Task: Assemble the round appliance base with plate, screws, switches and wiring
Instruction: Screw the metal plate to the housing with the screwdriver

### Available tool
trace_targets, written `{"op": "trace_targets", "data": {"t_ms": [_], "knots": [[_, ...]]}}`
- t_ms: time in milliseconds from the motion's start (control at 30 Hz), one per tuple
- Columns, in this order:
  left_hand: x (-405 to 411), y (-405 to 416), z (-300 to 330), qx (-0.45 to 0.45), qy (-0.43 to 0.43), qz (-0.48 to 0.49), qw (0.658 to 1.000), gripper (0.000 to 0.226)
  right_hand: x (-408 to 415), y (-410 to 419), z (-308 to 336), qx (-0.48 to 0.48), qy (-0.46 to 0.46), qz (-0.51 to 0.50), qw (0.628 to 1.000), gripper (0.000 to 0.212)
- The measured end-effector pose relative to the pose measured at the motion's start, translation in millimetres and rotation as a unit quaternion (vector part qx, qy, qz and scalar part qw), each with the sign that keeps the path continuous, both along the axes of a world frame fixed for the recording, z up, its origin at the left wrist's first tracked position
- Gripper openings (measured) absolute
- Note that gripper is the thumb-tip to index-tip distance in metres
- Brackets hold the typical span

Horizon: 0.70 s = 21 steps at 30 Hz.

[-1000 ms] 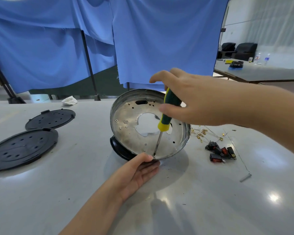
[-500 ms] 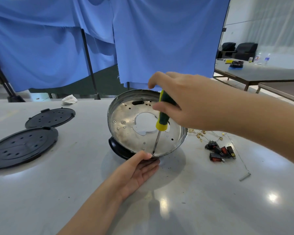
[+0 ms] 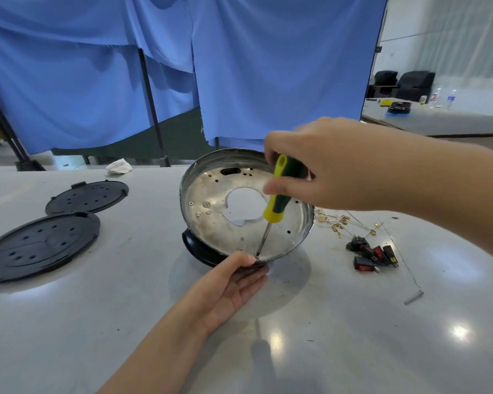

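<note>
— Base (image 3: 211, 211) status?
— Tilted mid-counter (image 3: 353, 336); left hand (image 3: 231, 282), fingers straight, props its rim; right hand (image 3: 325, 169) grips screwdriver (image 3: 276, 203).
— Risk?
— Tip may slip; base tips if support loosens.

Screwdriver (image 3: 279, 191) tip at tilted metal base (image 3: 219, 220) rim; hands on both

Tilted round metal base (image 3: 219, 211) on table

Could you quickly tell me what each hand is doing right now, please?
Left hand: open, fingers braced against the tilted metal base rim.
Right hand: gripping the screwdriver.
</note>
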<state>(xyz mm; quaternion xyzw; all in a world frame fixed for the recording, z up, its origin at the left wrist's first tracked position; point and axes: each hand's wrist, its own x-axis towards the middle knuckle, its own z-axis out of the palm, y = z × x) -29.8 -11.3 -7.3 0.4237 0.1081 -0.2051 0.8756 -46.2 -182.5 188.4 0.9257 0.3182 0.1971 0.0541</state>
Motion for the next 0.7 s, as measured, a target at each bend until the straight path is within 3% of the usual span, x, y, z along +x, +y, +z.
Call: {"op": "trace_targets", "data": {"t_ms": [67, 133, 167, 267, 333, 400, 500, 567, 700], "knots": [[0.0, -0.4, 0.7, -0.007, 0.004, 0.004, 1.000, 0.021, -5.9, 4.4, 0.8, -0.063, -0.087, -0.053, 0.993, 0.054], [0.1, -1.3, 1.5, -0.011, 0.007, 0.012, 1.000, 0.034, -7.2, 3.0, -1.2, -0.058, -0.106, -0.069, 0.990, 0.060], [-0.3, -1.4, 2.1, -0.017, 0.009, 0.016, 1.000, 0.037, -6.7, 1.0, -1.2, -0.038, -0.084, -0.061, 0.994, 0.056], [-1.4, -1.8, 4.0, -0.043, 0.017, 0.021, 0.999, 0.041, -6.9, -6.2, 2.4, 0.083, 0.107, -0.009, 0.991, 0.014], [-1.2, -2.1, 4.3, -0.059, 0.022, 0.030, 0.998, 0.055, -6.9, -6.6, 5.7, 0.101, 0.134, 0.028, 0.985, 0.017], [-1.5, -2.7, 4.7, -0.068, 0.022, 0.033, 0.997, 0.062, -7.1, -3.9, 7.8, 0.081, 0.075, 0.033, 0.993, 0.014], [-2.4, -3.2, 4.0, -0.061, 0.024, 0.031, 0.997, 0.063, -7.9, 0.9, 7.0, -0.061, -0.119, -0.056, 0.989, 0.053], [-2.6, -3.4, 3.1, -0.058, 0.025, 0.027, 0.998, 0.063, -9.8, 1.4, 2.0, -0.088, -0.149, -0.065, 0.983, 0.059], [-2.2, -3.8, 3.9, -0.051, 0.026, 0.027, 0.998, 0.066, -10.0, -3.8, 0.9, 0.076, 0.092, 0.018, 0.993, 0.017]]}}
